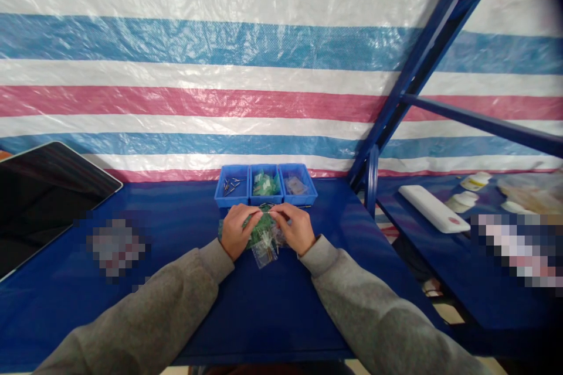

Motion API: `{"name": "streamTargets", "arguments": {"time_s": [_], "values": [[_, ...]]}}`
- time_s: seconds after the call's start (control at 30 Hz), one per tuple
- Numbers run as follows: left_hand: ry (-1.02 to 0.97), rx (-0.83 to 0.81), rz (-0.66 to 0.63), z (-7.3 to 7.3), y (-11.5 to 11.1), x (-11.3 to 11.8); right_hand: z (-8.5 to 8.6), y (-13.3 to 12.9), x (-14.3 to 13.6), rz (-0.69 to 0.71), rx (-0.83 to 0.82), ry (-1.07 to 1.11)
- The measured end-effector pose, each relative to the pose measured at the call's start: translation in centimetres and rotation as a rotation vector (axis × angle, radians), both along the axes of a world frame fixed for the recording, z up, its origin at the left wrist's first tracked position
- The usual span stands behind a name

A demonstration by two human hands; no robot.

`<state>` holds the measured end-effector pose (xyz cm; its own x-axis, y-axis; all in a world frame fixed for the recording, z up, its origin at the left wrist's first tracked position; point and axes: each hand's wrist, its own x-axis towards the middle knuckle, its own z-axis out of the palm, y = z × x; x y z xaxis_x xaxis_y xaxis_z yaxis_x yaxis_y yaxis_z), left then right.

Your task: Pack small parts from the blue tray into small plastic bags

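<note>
My left hand [239,228] and my right hand [294,227] meet at the middle of the blue table, fingertips pinched on something small and thin that I cannot make out. Beneath and between them lie green bags [263,228] and a small clear bag [265,251] with thin pieces inside. Just beyond stand three blue bins side by side: the left bin [224,201] has several thin metal pieces [231,186], the middle one holds green bags [265,184], and the right one holds clear bags [296,185].
A dark screen [48,193] stands at the left, with a blurred patch [118,246] near it. Blue metal frame bars [373,179] rise at the right. Beyond them, a second table holds a white box [433,208] and white bottles [475,181].
</note>
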<state>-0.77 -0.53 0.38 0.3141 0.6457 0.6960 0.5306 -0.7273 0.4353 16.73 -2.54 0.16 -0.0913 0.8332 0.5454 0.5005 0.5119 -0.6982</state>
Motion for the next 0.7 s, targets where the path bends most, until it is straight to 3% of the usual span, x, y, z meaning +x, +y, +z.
{"name": "streamTargets", "arguments": {"time_s": [0.7], "values": [[-0.083, -0.027, -0.075, 0.03, -0.04, -0.29, 0.16, -0.11, 0.06, 0.041, 0.138, 0.005]]}}
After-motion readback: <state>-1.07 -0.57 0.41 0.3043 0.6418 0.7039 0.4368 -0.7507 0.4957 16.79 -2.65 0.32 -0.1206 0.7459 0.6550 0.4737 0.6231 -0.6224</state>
